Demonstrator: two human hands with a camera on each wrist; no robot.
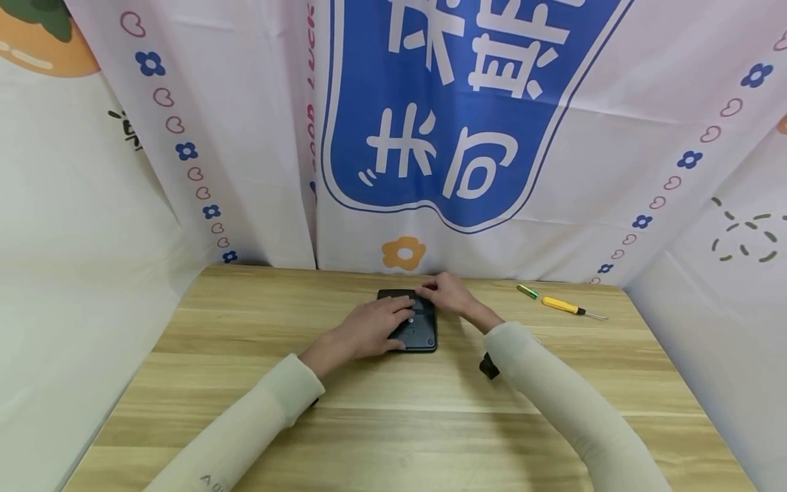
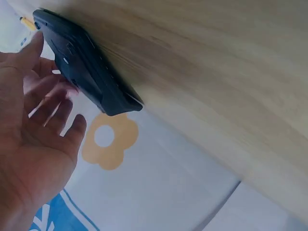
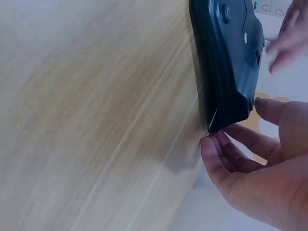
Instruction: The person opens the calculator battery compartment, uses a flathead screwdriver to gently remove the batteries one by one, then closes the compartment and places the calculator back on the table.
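A black calculator [image 1: 421, 331] lies back up near the table's far edge, its thicker end away from me. Over its left half spreads my left hand [image 1: 371, 326], fingers loosely extended and thumb close to the near edge. Seen from the left wrist, the palm of this left hand [image 2: 43, 139] faces the calculator [image 2: 79, 65] without gripping it. My right hand [image 1: 451, 295] is at the far right corner. In the right wrist view, its fingers [image 3: 236, 154] curl at the calculator's thick end [image 3: 236, 108], with one fingertip by the upper edge.
To the right on the wooden table [image 1: 393, 424] lie a green battery [image 1: 527, 291] and a yellow-handled screwdriver [image 1: 562, 305]. A small black item [image 1: 488, 367] shows beside my right cuff. A printed white cloth [image 1: 264, 225] hangs right behind the table's far edge.
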